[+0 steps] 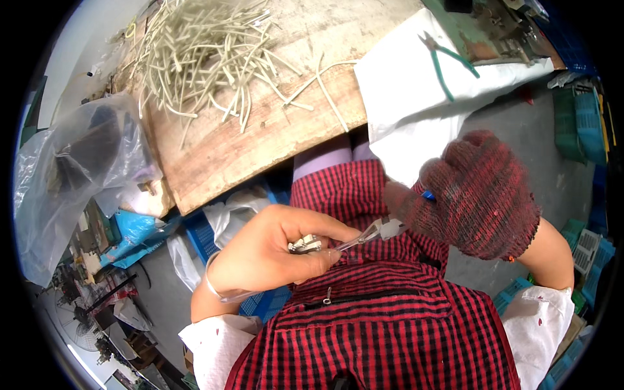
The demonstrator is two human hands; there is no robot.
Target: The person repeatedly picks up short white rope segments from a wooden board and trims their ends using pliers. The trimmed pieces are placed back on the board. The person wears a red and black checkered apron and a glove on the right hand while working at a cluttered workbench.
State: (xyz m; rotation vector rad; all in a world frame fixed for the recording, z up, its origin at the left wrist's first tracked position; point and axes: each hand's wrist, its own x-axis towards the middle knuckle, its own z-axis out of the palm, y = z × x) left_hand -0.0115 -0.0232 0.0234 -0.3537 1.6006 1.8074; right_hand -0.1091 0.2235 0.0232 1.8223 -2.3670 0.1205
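Note:
My bare left hand (266, 250) is closed in front of my lap. Its palm holds several short white pieces with shiny ends (305, 244). Thumb and forefinger meet on the tip of a narrow, shiny, partly see-through piece (362, 238). My right hand (481, 198), in a dark red knitted glove, is curled round a tool with a blue part (428, 194) showing between the fingers; the rest of it is covered. A grey metal-looking end (390, 229) sticks out from the glove toward my left fingertips. Whether it touches the shiny piece is hard to tell.
A wooden table (253, 149) carries a heap of cream-coloured cut tubes or cords (201, 58). To its right, green-handled pliers (448, 65) lie on white cloth (406, 84). A clear plastic bag (91, 156) hangs at left. Blue crates (588, 123) stand at right.

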